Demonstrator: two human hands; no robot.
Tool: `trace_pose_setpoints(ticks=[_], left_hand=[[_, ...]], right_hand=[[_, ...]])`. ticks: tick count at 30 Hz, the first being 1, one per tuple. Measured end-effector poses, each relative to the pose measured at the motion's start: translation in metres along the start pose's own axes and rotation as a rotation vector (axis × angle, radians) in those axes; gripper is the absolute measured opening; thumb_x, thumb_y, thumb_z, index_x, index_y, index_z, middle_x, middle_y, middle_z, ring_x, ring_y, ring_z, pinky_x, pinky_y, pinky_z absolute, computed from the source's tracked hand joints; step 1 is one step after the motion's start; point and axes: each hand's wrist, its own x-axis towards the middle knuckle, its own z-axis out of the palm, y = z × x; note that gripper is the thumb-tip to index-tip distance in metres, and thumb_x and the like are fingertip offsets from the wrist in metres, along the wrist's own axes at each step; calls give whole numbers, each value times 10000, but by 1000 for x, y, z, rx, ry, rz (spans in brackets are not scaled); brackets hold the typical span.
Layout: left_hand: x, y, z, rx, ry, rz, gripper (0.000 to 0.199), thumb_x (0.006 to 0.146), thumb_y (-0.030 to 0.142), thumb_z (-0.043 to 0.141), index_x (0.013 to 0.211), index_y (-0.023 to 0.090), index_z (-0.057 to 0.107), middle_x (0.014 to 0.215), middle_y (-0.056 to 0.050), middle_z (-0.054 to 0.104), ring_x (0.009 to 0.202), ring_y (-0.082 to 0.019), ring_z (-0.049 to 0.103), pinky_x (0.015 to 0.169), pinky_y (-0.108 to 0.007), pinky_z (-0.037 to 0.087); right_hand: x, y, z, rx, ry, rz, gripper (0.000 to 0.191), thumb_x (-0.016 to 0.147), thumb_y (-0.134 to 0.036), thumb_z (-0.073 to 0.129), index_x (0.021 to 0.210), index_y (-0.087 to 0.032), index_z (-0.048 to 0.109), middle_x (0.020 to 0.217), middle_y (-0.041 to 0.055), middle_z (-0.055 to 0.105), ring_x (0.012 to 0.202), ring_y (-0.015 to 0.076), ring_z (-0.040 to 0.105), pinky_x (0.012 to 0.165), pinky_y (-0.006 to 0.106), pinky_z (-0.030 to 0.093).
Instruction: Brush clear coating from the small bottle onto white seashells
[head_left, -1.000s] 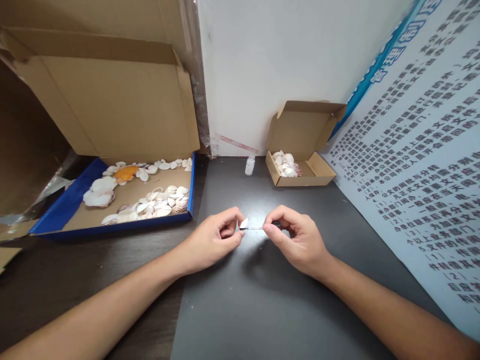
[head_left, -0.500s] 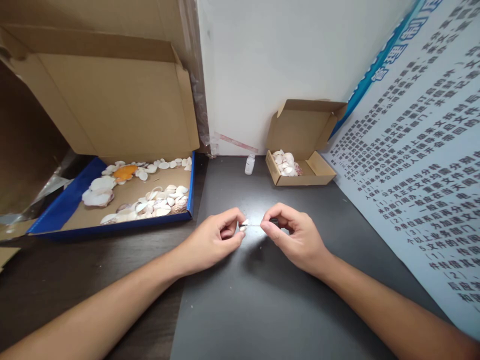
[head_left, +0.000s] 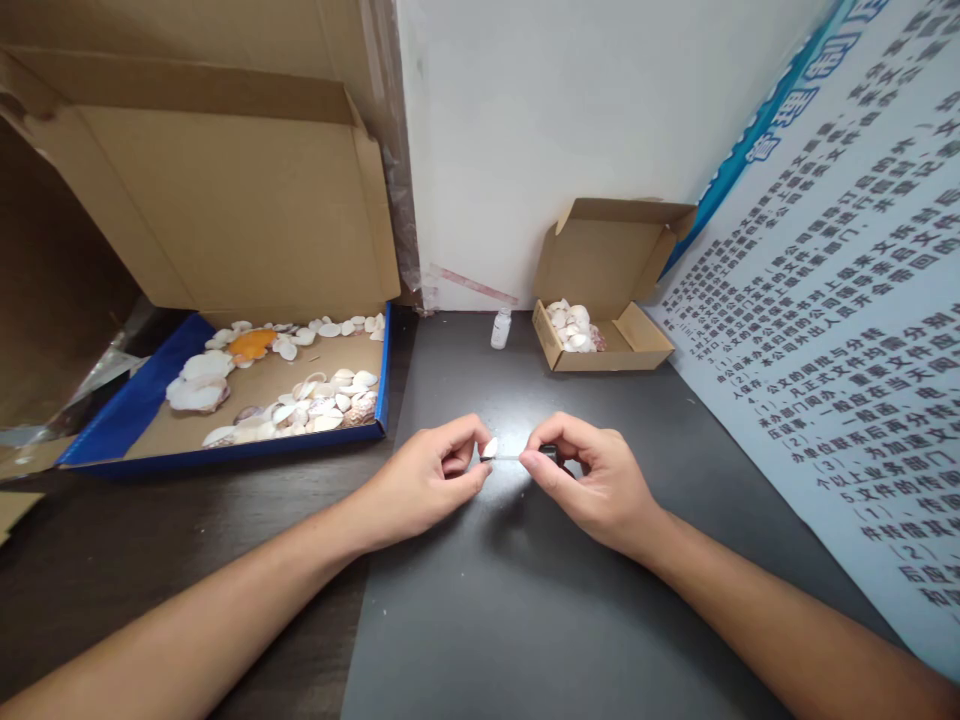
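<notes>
My left hand (head_left: 439, 468) pinches a small white seashell (head_left: 491, 447) between thumb and fingertips, above the dark grey mat. From the right, my right hand (head_left: 596, 478) grips a thin applicator brush by its black cap (head_left: 550, 454). The brush's pale stem (head_left: 508, 459) points left, and its dark tip lies at the shell near my left thumb. Whether the tip touches the shell is too small to tell. Beyond my hands a small white bottle (head_left: 500, 328) stands upright, with no cap visible on it.
At left, a blue-edged cardboard box (head_left: 381, 395) lies open with many shells and an orange piece (head_left: 253, 345) inside. A smaller open carton (head_left: 611, 362) with white shells (head_left: 571, 327) stands at the back right. A printed sheet (head_left: 825, 400) borders the right side, a white panel (head_left: 540, 130) the back.
The brush has shifted slightly lower against the shell, and more of its black cap shows in my right hand. My left hand has barely moved.
</notes>
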Motion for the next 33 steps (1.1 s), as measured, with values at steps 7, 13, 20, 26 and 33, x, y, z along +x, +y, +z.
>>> trace_pose_setpoints(ticks=[7, 13, 20, 26, 33], left_hand=[[1, 1, 0, -27, 1, -10, 96, 874, 236, 526, 806, 196, 470, 626, 88, 248, 576, -91, 249, 532, -228, 235], [-1, 7, 2, -126, -39, -27, 119, 890, 274, 515, 828, 193, 453, 676, 70, 363, 606, -96, 318, 550, -234, 290], [0, 6, 2, -162, -16, -12, 156, 910, 330, 529, 860, 192, 477, 674, 63, 410, 596, -93, 373, 551, -230, 317], [-1, 3, 1, -224, -45, -76, 204, 909, 395, 536, 896, 199, 479, 712, 41, 515, 570, -91, 451, 518, -224, 327], [-2, 1, 2, -209, -54, -65, 197, 916, 388, 524, 903, 196, 483, 716, 38, 514, 564, -87, 431, 517, -223, 326]], right_hand=[[0, 0, -2, 14, 36, 12, 156, 869, -231, 596, 729, -193, 538, 506, -83, 446, 430, 64, 358, 428, 198, 297], [0, 0, 0, 35, -27, 33, 140, 871, -246, 596, 748, -189, 561, 557, -60, 502, 471, 74, 423, 472, 197, 355], [-1, 0, -2, 73, 21, 33, 167, 891, -257, 577, 740, -196, 539, 544, -70, 456, 463, 74, 388, 458, 208, 324], [-1, 2, -3, 47, 100, 100, 211, 913, -290, 542, 722, -207, 504, 537, -73, 384, 464, 83, 333, 436, 224, 276], [0, 4, -1, 61, 38, 82, 187, 907, -298, 560, 750, -200, 531, 540, -78, 390, 465, 80, 338, 446, 224, 273]])
